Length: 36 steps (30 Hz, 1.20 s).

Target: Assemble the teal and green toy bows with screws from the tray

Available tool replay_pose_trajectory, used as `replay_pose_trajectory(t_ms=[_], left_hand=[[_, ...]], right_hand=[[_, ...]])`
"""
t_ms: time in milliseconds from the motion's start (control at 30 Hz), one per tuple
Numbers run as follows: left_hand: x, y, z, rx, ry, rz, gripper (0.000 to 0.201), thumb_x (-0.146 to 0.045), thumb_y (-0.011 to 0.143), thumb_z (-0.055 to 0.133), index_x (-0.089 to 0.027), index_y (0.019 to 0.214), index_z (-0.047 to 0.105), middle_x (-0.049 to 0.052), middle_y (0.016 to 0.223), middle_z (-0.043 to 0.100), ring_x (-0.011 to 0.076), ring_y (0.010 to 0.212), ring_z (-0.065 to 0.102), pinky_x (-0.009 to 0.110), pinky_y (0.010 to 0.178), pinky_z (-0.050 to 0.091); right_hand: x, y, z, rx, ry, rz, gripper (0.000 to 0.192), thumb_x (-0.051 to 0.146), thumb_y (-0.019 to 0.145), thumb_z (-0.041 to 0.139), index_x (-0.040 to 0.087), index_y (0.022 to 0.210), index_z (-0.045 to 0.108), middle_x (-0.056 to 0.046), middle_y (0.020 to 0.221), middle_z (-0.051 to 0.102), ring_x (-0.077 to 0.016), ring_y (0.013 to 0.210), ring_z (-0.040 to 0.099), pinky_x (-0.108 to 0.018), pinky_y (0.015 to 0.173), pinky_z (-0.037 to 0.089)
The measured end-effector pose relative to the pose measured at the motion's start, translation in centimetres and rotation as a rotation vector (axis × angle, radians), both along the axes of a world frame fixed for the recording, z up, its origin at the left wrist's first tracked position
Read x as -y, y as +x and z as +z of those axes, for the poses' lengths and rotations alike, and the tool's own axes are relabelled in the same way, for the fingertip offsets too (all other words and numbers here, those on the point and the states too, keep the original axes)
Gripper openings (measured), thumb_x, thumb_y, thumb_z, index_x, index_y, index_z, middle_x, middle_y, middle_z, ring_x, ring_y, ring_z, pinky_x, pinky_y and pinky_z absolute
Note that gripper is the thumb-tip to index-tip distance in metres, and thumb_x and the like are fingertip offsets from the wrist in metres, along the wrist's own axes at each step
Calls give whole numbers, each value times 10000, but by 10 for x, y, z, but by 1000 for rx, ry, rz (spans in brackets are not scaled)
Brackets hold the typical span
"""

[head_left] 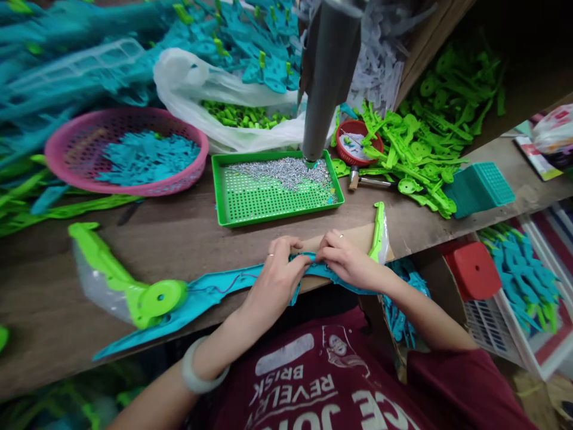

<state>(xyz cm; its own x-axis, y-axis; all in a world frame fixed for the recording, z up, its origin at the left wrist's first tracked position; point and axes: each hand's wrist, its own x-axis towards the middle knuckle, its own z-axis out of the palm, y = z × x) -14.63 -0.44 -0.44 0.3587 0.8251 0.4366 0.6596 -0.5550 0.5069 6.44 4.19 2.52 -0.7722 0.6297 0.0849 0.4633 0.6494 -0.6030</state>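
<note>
Pinching the teal toy bow (210,292) at its middle, the left hand (274,280) and right hand (347,260) are closed on it side by side. Its long axis runs left-right along the counter (188,239) edge; the green screw tray (277,186) lies beyond.

We are in a small assembly workshop for plastic toys. At twelve o'clock on our worn wooden bench (188,239) hangs a powered screwdriver (326,77) over a green tray of screws (277,186). Heaps of teal parts (250,48) lie at eleven, lime-green parts (430,137) at two, and a pink basket (128,150) at ten.
</note>
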Motion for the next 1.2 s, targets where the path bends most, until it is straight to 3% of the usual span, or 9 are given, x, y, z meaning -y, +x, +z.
replay_pose_trajectory(t_ms=[133, 333, 600, 833, 1200], left_hand=[[0, 1, 0, -8, -91, -18, 222, -167, 1021, 453, -155, 920, 651, 150, 1207, 507, 296, 1158, 505, 440, 878, 539], [2, 7, 2, -64, -143, 2, 231, -122, 1010, 434, -141, 868, 615, 162, 1183, 528, 302, 1134, 519, 442, 863, 545], [3, 6, -4, 28, -163, -24, 221, -163, 1024, 435, -152, 918, 629, 139, 1170, 543, 284, 1142, 521, 482, 940, 530], [-1, 5, -2, 76, -166, -65, 236, -146, 1017, 426, -155, 864, 606, 130, 1117, 555, 270, 1088, 540, 453, 888, 539], [-6, 1, -3, 167, -203, -110, 196, -145, 975, 488, -182, 791, 545, 114, 1096, 571, 258, 1070, 587, 419, 882, 546]], right_hand=[[1, 0, 2, 10, 1, 3, 238, 127, 1031, 417, 173, 1021, 650, -66, 949, 517, -204, 927, 474, -355, 819, 464], [2, 3, 0, -28, 26, -4, 238, 123, 1023, 445, 181, 1019, 676, -68, 944, 534, -201, 918, 487, -351, 796, 456], [2, -1, 7, 22, -56, -16, 246, 99, 1001, 477, 166, 995, 713, -74, 931, 554, -216, 925, 485, -362, 798, 444], [11, -2, -1, -44, -24, -102, 259, 92, 990, 480, 195, 987, 718, -70, 922, 562, -214, 909, 500, -368, 781, 453], [11, 1, -1, -42, -51, -85, 255, 107, 997, 492, 204, 1019, 726, -64, 960, 558, -206, 951, 502, -383, 838, 467]])
